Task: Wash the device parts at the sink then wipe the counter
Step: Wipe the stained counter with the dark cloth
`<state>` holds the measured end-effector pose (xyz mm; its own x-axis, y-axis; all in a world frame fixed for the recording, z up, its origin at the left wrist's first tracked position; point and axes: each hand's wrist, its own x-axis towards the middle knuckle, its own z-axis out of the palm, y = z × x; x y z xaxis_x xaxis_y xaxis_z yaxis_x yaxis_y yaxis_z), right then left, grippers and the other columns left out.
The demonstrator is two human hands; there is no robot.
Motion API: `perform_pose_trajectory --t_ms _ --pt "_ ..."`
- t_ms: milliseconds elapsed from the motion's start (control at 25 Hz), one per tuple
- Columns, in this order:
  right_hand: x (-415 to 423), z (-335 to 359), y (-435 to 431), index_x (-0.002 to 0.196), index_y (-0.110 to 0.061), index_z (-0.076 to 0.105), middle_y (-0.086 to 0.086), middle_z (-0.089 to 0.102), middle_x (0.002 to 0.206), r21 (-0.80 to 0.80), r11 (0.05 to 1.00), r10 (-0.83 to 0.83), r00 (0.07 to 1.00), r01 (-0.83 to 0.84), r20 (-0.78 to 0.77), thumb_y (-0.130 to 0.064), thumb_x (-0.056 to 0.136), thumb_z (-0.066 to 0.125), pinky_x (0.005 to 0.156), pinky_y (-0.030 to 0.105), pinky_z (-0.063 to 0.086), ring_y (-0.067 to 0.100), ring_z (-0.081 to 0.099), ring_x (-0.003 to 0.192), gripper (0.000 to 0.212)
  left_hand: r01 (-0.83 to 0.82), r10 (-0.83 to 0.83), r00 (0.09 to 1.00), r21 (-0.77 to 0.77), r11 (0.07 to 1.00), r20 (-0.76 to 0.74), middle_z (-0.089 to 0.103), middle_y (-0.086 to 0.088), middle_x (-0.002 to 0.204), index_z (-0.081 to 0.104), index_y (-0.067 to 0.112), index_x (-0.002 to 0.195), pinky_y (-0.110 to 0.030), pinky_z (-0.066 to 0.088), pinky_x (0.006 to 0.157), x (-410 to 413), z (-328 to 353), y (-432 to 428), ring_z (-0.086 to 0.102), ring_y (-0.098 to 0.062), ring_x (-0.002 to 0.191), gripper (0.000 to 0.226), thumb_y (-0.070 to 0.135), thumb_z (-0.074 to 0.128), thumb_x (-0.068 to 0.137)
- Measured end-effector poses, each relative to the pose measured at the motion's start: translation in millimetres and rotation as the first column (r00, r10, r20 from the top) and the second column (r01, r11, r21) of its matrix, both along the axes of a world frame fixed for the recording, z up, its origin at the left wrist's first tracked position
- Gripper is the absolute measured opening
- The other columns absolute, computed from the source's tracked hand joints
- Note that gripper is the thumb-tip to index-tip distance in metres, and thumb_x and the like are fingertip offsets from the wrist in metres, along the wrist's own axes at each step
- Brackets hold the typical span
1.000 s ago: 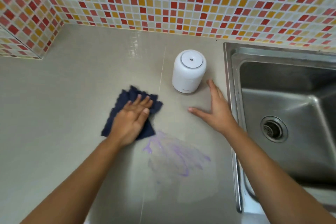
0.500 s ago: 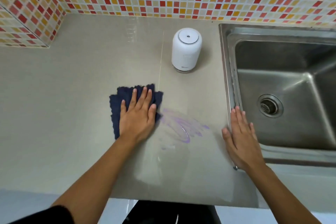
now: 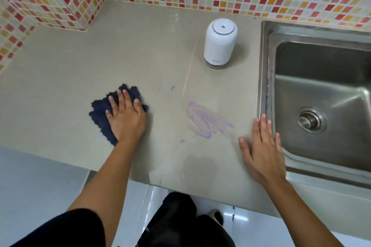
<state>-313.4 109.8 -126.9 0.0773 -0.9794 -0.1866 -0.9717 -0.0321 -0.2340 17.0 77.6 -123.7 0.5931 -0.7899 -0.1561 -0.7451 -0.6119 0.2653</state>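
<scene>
Counter under our palms — left hand pressed flat, fingers spread, on the dark cloth; right hand open beside the sink, gripping nothing — purple smear between.

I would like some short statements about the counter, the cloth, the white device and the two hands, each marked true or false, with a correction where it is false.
1. The left hand presses flat on the dark blue cloth. True.
2. The cloth covers the purple smear. False: the smear lies bare on the counter, apart from the cloth, between the two hands.
3. The white device stands upright on the counter, left of the sink. True.
4. The right hand grips the white device. False: it rests open, fingers on the sink's rim, holding nothing.
5. The white device lies inside the sink basin. False: the basin shows only its drain.
</scene>
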Motion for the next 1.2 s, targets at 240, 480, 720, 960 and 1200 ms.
perform_pose_trajectory --t_ms 240,480,720,960,1200 --pt "-3.7 0.3 -0.6 0.149 -0.013 0.000 -0.007 -0.016 0.152 0.002 1.000 0.022 0.999 -0.022 0.024 -0.065 0.081 -0.005 0.115 0.036 -0.003 0.010 -0.012 0.142 0.086 0.348 -0.348 0.937 -0.023 0.937 -0.009 -0.002 0.013 0.152 0.010 0.020 0.149 -0.038 0.006 0.117 -71.1 -1.3 108.4 -0.005 -0.007 0.142 0.066 0.046 0.000 0.090" --pt "-1.0 -0.9 1.2 0.148 -0.008 0.005 0.001 -0.007 0.156 -0.036 0.999 0.007 1.000 -0.007 -0.010 -0.064 0.081 -0.002 0.115 0.038 -0.002 0.015 -0.007 0.144 0.087 -0.122 0.126 0.990 -0.065 0.990 0.059 0.007 -0.005 0.159 0.008 0.009 0.150 -0.046 0.006 0.118 24.5 -6.1 25.0 0.001 -0.021 0.146 0.055 0.032 0.015 0.100" --pt "-3.1 -3.9 -1.3 0.149 -0.009 0.005 -0.001 -0.010 0.154 -0.046 0.999 0.027 1.000 -0.027 -0.009 -0.065 0.080 -0.005 0.115 0.037 -0.002 0.013 -0.009 0.143 0.089 0.200 -0.202 0.979 -0.117 0.973 -0.005 0.016 -0.002 0.158 0.022 0.013 0.148 -0.039 0.011 0.118 3.2 -8.0 -27.0 0.007 -0.017 0.146 0.054 0.035 0.016 0.100" --pt "-2.7 -4.8 -0.9 0.148 -0.006 0.012 -0.001 -0.005 0.154 -0.049 0.999 0.021 1.000 -0.021 0.000 -0.064 0.081 -0.002 0.115 0.040 0.002 0.014 -0.004 0.142 0.090 0.564 -0.555 0.826 -0.139 0.814 0.101 0.049 -0.004 0.139 0.052 0.008 0.132 -0.022 0.021 0.109 34.9 -4.1 111.3 0.040 -0.019 0.132 0.059 0.044 0.018 0.100" --pt "0.2 -9.2 -3.9 0.147 -0.004 0.017 0.006 0.005 0.156 -0.073 0.997 0.008 1.000 -0.010 -0.021 -0.063 0.084 0.005 0.115 0.043 0.008 0.018 0.002 0.143 0.087 0.022 -0.015 0.999 -0.146 0.989 0.052 0.030 -0.012 0.153 0.036 0.006 0.143 -0.039 0.020 0.113 88.4 -4.2 -25.1 0.022 -0.027 0.143 0.047 0.026 0.028 0.101"
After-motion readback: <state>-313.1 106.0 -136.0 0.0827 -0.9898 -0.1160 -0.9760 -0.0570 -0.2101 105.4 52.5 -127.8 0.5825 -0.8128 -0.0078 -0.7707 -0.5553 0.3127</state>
